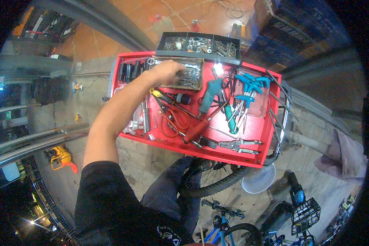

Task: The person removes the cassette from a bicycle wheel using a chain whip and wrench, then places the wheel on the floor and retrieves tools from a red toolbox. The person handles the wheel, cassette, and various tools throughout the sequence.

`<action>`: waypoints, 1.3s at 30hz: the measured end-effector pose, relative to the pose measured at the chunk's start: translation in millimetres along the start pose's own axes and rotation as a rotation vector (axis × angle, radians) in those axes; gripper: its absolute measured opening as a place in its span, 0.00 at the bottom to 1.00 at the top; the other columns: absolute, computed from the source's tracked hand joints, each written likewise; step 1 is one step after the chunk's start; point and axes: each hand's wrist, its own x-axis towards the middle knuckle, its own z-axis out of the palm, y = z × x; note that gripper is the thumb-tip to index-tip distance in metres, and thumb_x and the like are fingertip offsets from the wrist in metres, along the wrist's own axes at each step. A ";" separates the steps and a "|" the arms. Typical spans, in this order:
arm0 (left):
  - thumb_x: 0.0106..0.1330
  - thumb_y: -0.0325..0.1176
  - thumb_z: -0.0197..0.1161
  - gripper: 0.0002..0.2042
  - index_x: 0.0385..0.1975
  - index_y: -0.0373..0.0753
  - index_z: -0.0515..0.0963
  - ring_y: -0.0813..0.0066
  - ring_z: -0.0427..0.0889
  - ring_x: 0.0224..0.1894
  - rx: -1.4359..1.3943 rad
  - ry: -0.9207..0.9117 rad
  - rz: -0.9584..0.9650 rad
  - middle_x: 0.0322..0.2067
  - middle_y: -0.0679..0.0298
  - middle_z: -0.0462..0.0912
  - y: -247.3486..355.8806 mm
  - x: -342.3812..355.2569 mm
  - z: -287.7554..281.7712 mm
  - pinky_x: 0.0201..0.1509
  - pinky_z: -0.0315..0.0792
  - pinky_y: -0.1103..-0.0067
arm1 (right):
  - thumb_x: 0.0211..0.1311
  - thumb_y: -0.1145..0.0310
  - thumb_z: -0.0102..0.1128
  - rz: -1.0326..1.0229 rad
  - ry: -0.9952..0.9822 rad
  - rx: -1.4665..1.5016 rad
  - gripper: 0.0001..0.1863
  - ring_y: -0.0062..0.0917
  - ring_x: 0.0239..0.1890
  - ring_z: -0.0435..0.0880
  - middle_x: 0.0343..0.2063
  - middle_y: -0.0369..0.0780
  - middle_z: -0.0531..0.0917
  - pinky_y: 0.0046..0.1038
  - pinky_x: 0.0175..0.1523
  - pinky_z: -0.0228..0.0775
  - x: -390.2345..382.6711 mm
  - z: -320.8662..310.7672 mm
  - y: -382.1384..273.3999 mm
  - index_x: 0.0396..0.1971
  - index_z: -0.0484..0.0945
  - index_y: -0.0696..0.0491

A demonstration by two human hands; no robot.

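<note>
- Red tool tray fills the middle of the frame, sitting at a slant, tools scattered across its floor
- Your left hand is at upper centre, over the shallow brown box, fingers curled down; can't tell if they hold anything
- Brown box lies inside the tray along its far side, upper centre, shiny metal pieces in it, right beside your fingers
- Bottom edge has a small reddish sliver; can't tell whether it's your right hand, or how that hand is set
- Your left arm comes up from lower left, black sleeve, forearm crossing the tray's left part
- Black cylinders side by side, left of the box
- Dark organiser just above, three compartments of small hardware
- Yellow-and-black pliers below your hand, orange-red loop under them
- Teal-handled tool right of centre, then bunched blue-handled keys
- Grey-handled snips at the tray's near side
- Bike wheel partly under the tray, lower centre
- White round basin lower right, greyish cloth at far right, yellow machine lower left
</note>
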 end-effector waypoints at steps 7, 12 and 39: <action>0.55 0.31 0.62 0.09 0.35 0.38 0.77 0.56 0.78 0.31 -0.297 -0.048 0.045 0.27 0.54 0.78 -5.8 7.3 -7.3 0.36 0.70 0.69 | 0.69 0.57 0.49 -0.003 0.009 0.009 0.20 0.27 0.38 0.79 0.37 0.40 0.81 0.28 0.42 0.72 3.0 2.9 -2.9 0.52 0.73 0.55; 0.55 0.33 0.62 0.10 0.36 0.39 0.78 0.54 0.79 0.35 -0.053 0.077 0.023 0.30 0.54 0.80 -1.0 6.1 -10.0 0.39 0.72 0.66 | 0.69 0.57 0.49 -0.008 0.017 0.015 0.21 0.28 0.38 0.80 0.37 0.40 0.81 0.28 0.42 0.72 5.2 4.2 -3.0 0.52 0.73 0.56; 0.54 0.34 0.57 0.09 0.31 0.40 0.79 0.49 0.81 0.36 0.593 -0.263 0.055 0.30 0.49 0.81 -1.4 -4.0 7.8 0.42 0.73 0.60 | 0.68 0.63 0.50 -0.223 0.029 0.264 0.14 0.22 0.35 0.78 0.33 0.36 0.80 0.22 0.40 0.70 7.9 5.7 42.8 0.46 0.74 0.57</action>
